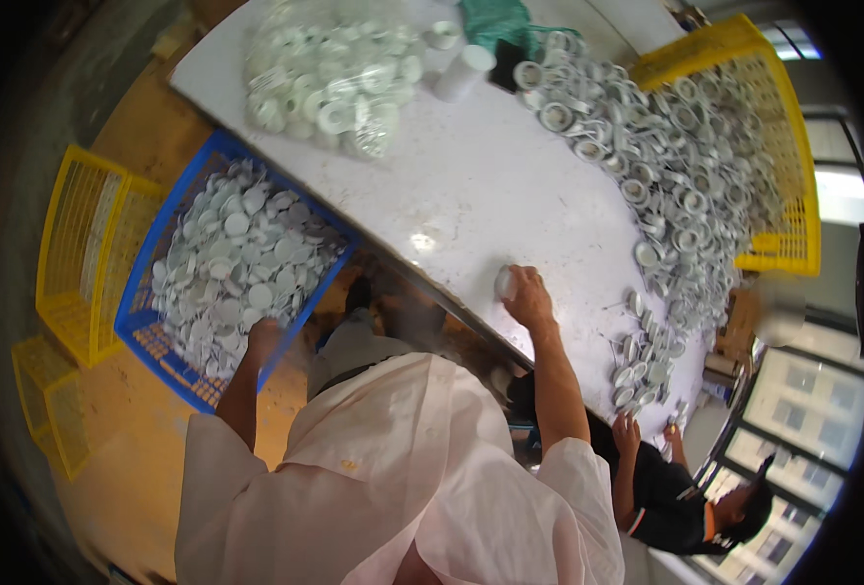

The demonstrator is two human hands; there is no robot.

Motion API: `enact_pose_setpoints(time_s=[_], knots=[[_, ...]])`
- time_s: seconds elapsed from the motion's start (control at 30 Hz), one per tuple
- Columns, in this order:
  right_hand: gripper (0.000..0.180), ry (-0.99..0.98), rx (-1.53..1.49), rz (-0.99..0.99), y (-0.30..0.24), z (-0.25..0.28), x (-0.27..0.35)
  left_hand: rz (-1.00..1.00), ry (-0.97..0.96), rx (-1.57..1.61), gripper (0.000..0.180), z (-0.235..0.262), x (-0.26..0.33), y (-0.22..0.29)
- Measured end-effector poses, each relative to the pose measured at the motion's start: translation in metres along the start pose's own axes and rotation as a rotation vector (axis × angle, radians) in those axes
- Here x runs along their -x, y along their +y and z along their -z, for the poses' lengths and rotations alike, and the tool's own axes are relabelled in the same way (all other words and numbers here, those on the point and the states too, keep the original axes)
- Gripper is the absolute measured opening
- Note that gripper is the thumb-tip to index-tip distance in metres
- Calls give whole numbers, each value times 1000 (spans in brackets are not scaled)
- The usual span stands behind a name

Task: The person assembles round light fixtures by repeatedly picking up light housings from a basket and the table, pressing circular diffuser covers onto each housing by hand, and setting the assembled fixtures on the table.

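Note:
My right hand (531, 300) is over the white table, its fingers closed on a small whitish round piece (503, 283) that stands out past the fingertips. My left hand (264, 337) is at the near right side of a blue plastic crate (171, 216), low against the pieces inside. Its fingers are hard to make out, so whether it holds anything does not show. White round discs (222, 268) fill much of the crate, some with thin wires or stems among them.
A clear bag of white rings (339, 73) lies on the table (481, 185) beside a white cylinder (464, 73). Ring-shaped white parts (690, 166) spill from a tipped yellow crate (801, 166). A co-worker (671, 497) handles parts at the right. Yellow crates (86, 255) stand at left.

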State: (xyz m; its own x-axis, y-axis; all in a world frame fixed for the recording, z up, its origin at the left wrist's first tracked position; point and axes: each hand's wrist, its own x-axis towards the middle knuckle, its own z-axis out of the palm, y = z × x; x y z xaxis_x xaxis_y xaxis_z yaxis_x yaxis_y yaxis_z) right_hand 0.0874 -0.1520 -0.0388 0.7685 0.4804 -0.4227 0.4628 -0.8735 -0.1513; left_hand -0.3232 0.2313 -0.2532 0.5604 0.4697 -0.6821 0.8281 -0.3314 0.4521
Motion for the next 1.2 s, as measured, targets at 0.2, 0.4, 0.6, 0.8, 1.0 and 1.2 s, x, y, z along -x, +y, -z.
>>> enact_pose_setpoints(time_s=[0.2,0.4,0.6,0.8,1.0,1.2], knots=[[49,71,-7,-21,-9,-7,-4,-451,102,-267,14,-34,-62,11],[59,91,-79,-77,-8,0,-4,-513,-37,5,14,-65,-91,62],[77,71,-116,-64,3,7,2,-635,-7,-59,18,-64,-77,105],[74,86,-105,96,10,-3,-9,-476,49,-549,19,-68,-50,80],[69,127,-89,177,33,-7,-13,-457,-16,-538,18,-109,30,104],[76,99,-116,258,42,6,-19,-440,121,-243,17,-181,65,85]])
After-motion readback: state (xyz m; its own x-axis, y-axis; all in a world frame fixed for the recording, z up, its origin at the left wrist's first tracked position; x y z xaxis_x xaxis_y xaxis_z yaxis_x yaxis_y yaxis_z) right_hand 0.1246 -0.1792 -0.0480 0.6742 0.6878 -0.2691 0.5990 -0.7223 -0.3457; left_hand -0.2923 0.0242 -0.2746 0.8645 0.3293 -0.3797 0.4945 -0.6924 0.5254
